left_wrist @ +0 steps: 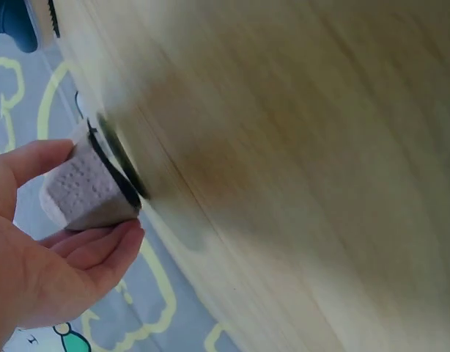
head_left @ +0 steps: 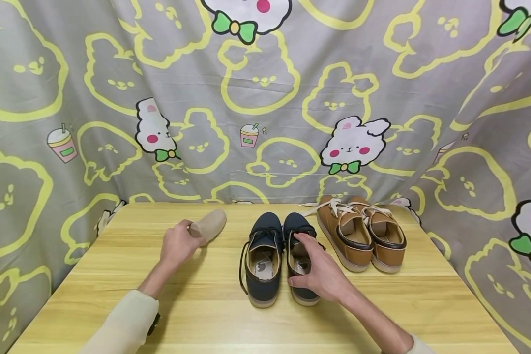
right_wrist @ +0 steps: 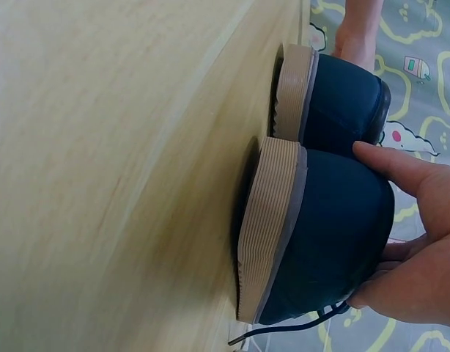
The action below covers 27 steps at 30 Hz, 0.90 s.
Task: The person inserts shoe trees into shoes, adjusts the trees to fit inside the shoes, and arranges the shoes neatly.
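Note:
My left hand (head_left: 181, 244) pinches a beige shoe insert (head_left: 211, 226) at its blunt end, toward the back left of the table. In the left wrist view, the thumb and fingers hold the insert's rough, pulp-like end (left_wrist: 86, 189) from opposite sides. A pair of navy lace-up shoes stands mid-table, heels toward me. My right hand (head_left: 323, 270) grips the right navy shoe (head_left: 304, 294) around its heel opening, thumb on the inner side and fingers on the outer. Beside it stands the left navy shoe (head_left: 263, 290), with a loose lace hanging down its side.
To the right, a pair of brown shoes (head_left: 387, 255) with white laces stands close together near the table's back edge. The wooden table (head_left: 212, 319) is enclosed at the back and sides by a grey patterned curtain (head_left: 265, 103).

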{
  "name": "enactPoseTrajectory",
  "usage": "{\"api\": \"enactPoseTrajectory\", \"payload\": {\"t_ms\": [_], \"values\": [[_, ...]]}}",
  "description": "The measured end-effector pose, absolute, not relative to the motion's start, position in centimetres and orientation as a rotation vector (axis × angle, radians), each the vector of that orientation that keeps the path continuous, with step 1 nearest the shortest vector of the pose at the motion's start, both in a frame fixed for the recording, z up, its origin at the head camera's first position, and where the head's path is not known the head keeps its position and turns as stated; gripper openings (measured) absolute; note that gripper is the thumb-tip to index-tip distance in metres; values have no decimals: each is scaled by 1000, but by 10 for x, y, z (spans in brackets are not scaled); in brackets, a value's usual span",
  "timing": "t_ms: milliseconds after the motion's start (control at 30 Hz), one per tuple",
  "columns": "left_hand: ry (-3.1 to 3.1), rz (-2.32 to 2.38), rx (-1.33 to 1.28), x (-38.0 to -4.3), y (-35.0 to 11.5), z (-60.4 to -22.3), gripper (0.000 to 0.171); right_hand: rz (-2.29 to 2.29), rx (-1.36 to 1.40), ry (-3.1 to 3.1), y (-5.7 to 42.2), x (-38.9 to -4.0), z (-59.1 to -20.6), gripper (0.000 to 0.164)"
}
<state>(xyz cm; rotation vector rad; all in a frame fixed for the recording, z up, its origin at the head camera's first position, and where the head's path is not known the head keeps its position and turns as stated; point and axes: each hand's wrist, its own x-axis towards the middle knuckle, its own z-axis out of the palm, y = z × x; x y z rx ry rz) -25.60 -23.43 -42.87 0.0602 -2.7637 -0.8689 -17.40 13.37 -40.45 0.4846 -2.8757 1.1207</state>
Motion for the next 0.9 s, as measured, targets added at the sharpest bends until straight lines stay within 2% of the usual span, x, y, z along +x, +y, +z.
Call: {"api": "enactPoseTrajectory", "payload": {"t_ms": [300,900], "values": [[-2713,-911,114,-256,-237,-422,58,1096,500,-2862,134,-174,-405,99],[-2724,-1032,-20,-249,-227,-408,60,1106,476,-2891,131,-174,-400,98]]}}
